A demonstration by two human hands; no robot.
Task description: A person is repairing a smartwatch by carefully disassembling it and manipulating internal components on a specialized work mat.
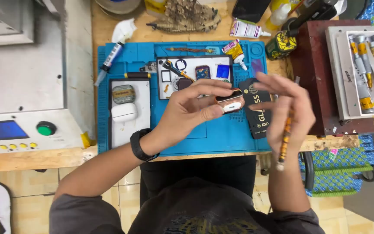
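Copper-coloured, the small rounded device casing [230, 102] sits above the blue silicone work mat [221, 134], pinched in the left hand [191, 110]. Beside it lies a black rectangular packet with pale lettering [256, 110]; a white earbud case [124, 112] rests farther left. The right hand [288, 108], fingers loosely spread, holds an orange-banded slim tool [285, 138].

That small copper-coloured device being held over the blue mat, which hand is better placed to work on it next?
Probably the right hand: it holds a thin striped tool beside the device, while the left hand is busy gripping the device.
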